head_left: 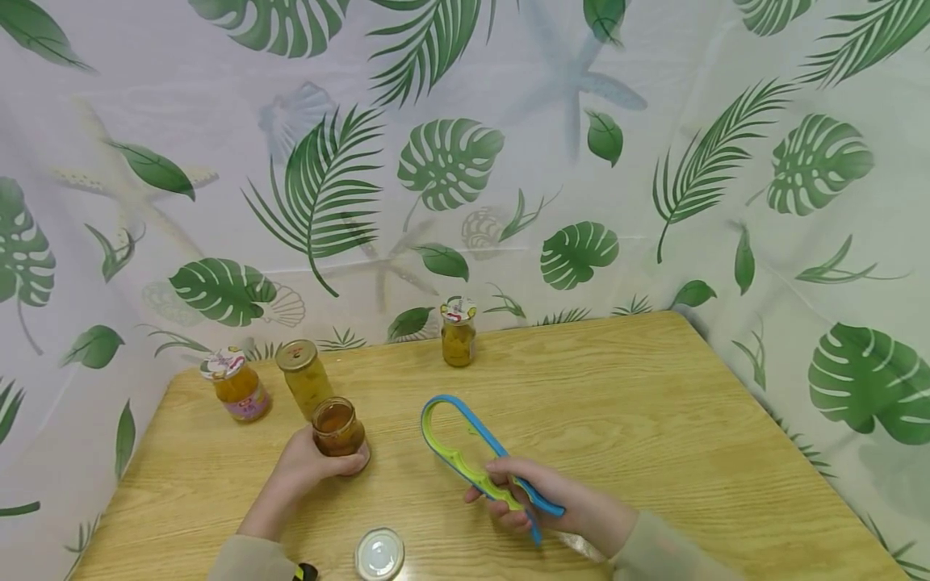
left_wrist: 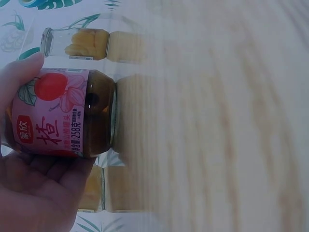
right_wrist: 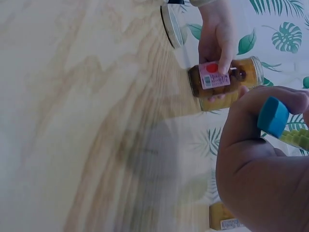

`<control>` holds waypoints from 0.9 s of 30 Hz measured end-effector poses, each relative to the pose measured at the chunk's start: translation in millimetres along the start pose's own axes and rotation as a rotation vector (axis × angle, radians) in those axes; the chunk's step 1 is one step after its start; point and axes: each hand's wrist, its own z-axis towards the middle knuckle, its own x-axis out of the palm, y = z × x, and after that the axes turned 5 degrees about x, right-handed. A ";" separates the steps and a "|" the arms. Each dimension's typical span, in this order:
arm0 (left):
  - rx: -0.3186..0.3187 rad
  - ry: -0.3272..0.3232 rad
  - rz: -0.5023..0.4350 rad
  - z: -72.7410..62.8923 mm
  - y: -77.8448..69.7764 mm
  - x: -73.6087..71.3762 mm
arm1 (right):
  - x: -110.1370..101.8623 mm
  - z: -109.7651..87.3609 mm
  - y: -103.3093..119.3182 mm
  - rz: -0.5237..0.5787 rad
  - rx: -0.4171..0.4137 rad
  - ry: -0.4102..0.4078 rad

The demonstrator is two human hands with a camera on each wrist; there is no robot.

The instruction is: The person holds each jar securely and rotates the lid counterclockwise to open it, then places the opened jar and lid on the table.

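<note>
My left hand (head_left: 308, 466) grips an uncapped glass jar (head_left: 337, 432) of dark amber contents, fingers and thumb round its side. Its pink label (left_wrist: 53, 111) shows a red fruit, and its base is right at the tabletop. On the table near my left forearm lies a round metal lid (head_left: 379, 555), its pale inner side up. In my right hand (head_left: 541, 492) is a blue and green jar opener (head_left: 454, 461); my fingers curl round its two handles. Its looped end points toward the back, apart from the jar.
Behind the held jar stands a jar with a gold lid (head_left: 297, 355). Left of that is an orange-filled jar (head_left: 243, 393) with a patterned lid, and a similar small jar (head_left: 458, 343) stands at the back edge. A leaf-printed cloth (head_left: 508, 161) hangs behind the wooden table (head_left: 654, 420).
</note>
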 end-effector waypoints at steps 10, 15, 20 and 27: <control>-0.003 -0.005 0.008 -0.1 -0.3 0.6 | -12.0 -14.1 10.8 -0.076 0.014 -0.111; 0.000 -0.011 0.017 -0.4 -0.8 1.0 | -15.0 -18.9 15.4 -0.104 0.011 -0.139; 0.008 -0.021 0.021 -0.7 0.3 1.7 | -18.5 -23.6 19.4 -0.157 0.006 -0.203; 0.016 -0.025 0.032 0.2 1.2 1.5 | -23.0 -27.8 25.8 -0.279 -0.012 -0.293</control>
